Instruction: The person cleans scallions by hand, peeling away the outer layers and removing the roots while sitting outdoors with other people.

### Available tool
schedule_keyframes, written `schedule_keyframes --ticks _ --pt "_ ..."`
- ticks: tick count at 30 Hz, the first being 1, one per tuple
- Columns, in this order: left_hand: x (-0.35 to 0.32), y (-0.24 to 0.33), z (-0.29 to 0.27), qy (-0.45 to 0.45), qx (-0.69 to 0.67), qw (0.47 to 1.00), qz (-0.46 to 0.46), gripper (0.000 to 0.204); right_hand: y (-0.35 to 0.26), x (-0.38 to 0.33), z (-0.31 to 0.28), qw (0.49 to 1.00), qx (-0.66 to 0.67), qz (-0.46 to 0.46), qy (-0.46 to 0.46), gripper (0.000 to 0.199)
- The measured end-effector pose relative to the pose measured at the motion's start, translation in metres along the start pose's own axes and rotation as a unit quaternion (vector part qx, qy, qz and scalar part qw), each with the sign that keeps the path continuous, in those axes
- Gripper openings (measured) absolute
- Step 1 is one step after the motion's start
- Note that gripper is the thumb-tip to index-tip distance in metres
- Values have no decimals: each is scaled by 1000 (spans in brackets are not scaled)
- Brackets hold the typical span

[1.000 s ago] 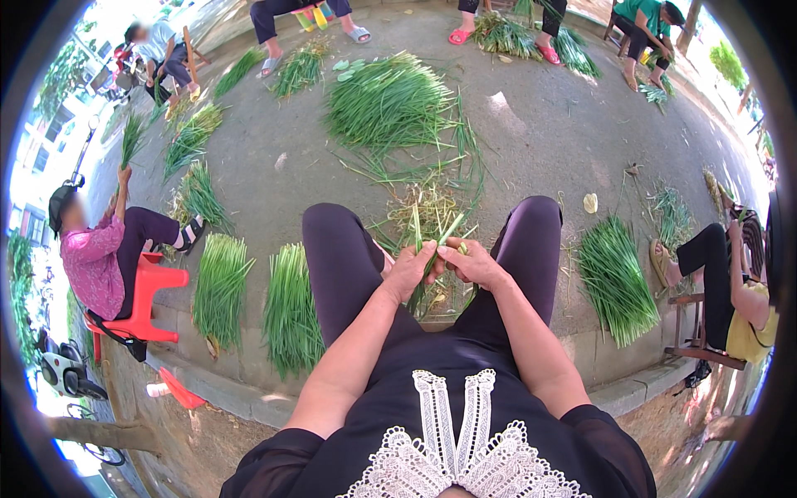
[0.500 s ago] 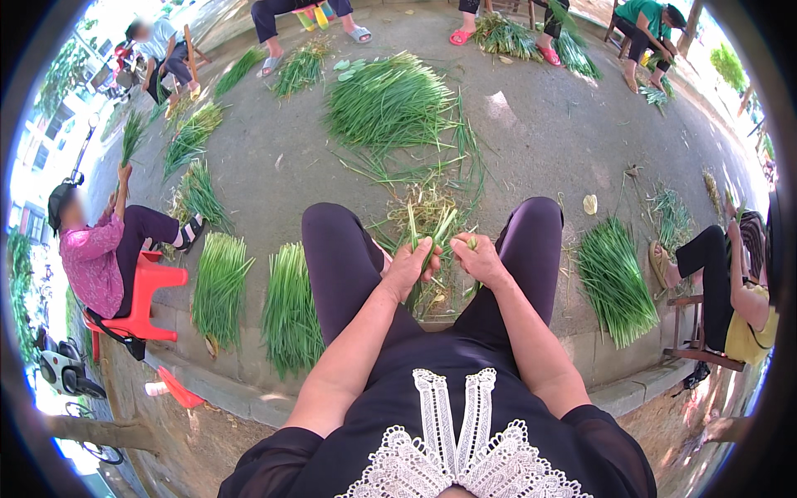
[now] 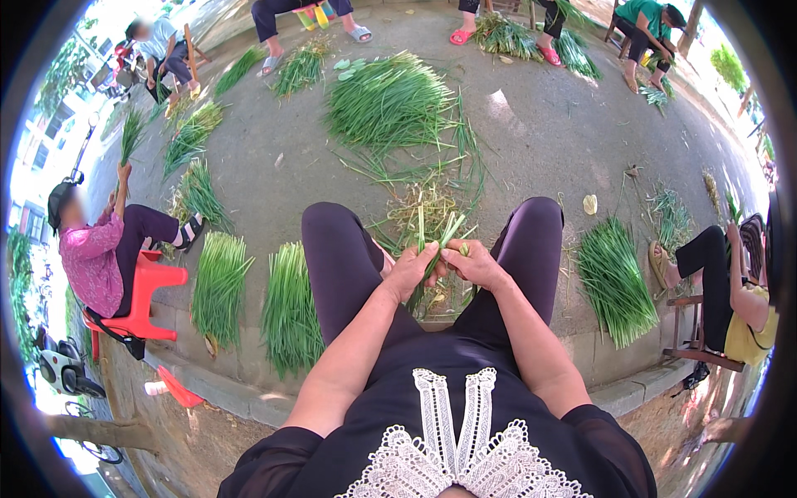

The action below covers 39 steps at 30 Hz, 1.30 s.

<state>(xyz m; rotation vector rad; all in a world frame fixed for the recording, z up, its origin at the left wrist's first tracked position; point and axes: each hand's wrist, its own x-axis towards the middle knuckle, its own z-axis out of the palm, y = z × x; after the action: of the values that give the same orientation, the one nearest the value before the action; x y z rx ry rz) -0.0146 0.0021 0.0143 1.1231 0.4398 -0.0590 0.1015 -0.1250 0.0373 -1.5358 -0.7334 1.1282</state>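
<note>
Hands together between the knees: left hand (image 3: 413, 270) wrapped around a small bunch of long green chive-like stalks (image 3: 440, 236), grip clenched on the lower stems so the leaf tips stand up and away from the lap. Right hand (image 3: 475, 264) pressed against it from the right, fingers pinched at the same stems, likely for stripping or trimming at the root end. Held low over a heap of dry yellowish trimmings (image 3: 425, 209) on the grey concrete ground (image 3: 540, 124), so scraps drop straight onto it. Legs in dark purple trousers (image 3: 336, 257) spread wide to leave that gap open.

Neat flat bundles of green stalks (image 3: 290, 303) laid side by side on the near left, along the concrete kerb (image 3: 216, 390), within reach and apart from the waste. Another tidy bundle (image 3: 614, 282) on the right. Far ahead, a large loose pile of uncleaned greens (image 3: 390, 100), kept central for the other seated people.

Person in a pink top (image 3: 91, 257) on a red plastic stool (image 3: 145, 299) at the left, raising stalks in one hand.
</note>
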Motion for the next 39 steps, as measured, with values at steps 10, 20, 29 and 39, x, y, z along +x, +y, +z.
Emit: schedule_keyframes --ticks 10,20,29,39 --pt "1 -2 1 17 1 1000 12 35 15 4 -1 986 -129 -53 89 19" --pt "1 -2 0 37 -6 999 -5 32 9 2 1 936 -272 -100 198 17" --pt "2 -7 -10 57 -33 998 1 31 19 12 -17 915 -149 -65 370 19" --pt "3 -7 -9 91 -54 994 35 18 14 8 -5 989 -23 43 141 32"
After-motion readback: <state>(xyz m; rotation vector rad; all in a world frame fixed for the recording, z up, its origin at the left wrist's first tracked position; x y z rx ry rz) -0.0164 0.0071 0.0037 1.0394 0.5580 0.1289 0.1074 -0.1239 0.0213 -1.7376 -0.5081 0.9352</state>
